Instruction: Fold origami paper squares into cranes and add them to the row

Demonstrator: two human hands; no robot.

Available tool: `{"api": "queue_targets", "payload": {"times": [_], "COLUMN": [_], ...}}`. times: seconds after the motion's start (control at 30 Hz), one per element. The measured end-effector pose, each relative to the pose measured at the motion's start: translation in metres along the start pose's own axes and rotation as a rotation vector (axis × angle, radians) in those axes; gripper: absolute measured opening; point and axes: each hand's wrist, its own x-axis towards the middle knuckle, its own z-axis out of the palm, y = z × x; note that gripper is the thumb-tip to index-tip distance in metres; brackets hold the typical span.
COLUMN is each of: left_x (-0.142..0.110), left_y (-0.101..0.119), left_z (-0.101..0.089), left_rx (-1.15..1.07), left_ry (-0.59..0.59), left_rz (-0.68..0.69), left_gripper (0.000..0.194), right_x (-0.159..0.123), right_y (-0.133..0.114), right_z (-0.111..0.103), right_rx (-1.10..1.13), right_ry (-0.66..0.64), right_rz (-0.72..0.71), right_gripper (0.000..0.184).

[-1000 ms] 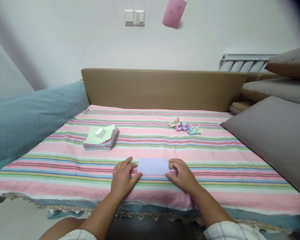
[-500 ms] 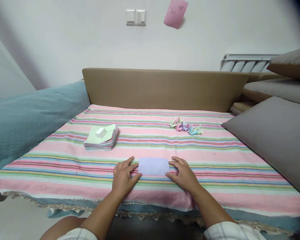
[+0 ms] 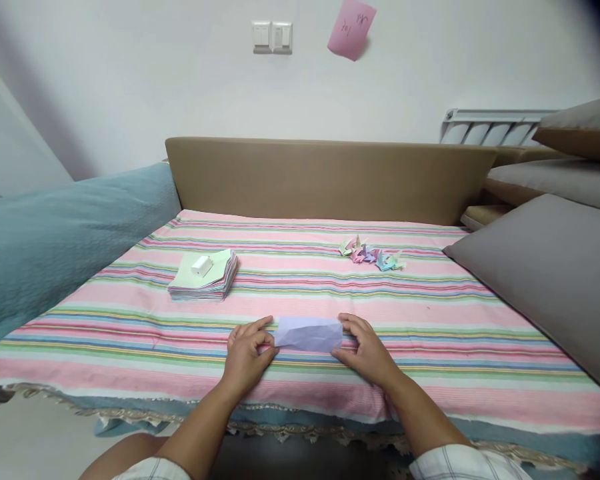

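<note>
A pale purple sheet of folding paper (image 3: 307, 333), folded into a wide rectangle, lies between my two hands on the striped cloth. Its near layer looks raised and slightly rippled, with a darker shade than the strip behind. My left hand (image 3: 247, 353) pinches the near left corner between thumb and index finger. At the right end, my right hand (image 3: 364, 350) has its thumb at the near corner and bent fingers along the side, gripping the edge. Farther back on the left sits a stack of coloured paper (image 3: 200, 283), topped by a small white block (image 3: 201, 266).
Several small folded paper cranes (image 3: 373, 255) stand in a row at the back right. Grey cushions (image 3: 540, 267) pile up on the right, and a blue padded bolster (image 3: 80, 227) borders the left. A brown backboard (image 3: 330, 180) closes off the rear.
The paper lay flat before; now its near layer is lifted and rippled. My left thumb and index finger have come together on its corner. My right hand has shifted only slightly.
</note>
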Motion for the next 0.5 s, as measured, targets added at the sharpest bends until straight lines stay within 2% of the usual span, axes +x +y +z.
{"api": "queue_targets", "payload": {"times": [0.1, 0.3, 0.5], "left_x": [-0.0002, -0.0015, -0.0031], "left_y": [0.0004, -0.0023, -0.0029], "left_z": [-0.0020, -0.0023, 0.0010], "left_rx": [-0.003, 0.004, 0.065], "left_ry": [-0.059, -0.127, -0.127], "left_rz": [-0.001, 0.036, 0.081], "left_gripper": [0.010, 0.025, 0.031], "right_x": [-0.0004, -0.0018, -0.0020], "right_y": [-0.0016, -0.0021, -0.0033], "right_z": [-0.0012, -0.0014, -0.0074], "right_rx": [0.023, -0.015, -0.048], "right_ry": [-0.057, -0.143, -0.235], "right_rz": [-0.012, -0.075, -0.102], "right_gripper": [0.039, 0.024, 0.036]}}
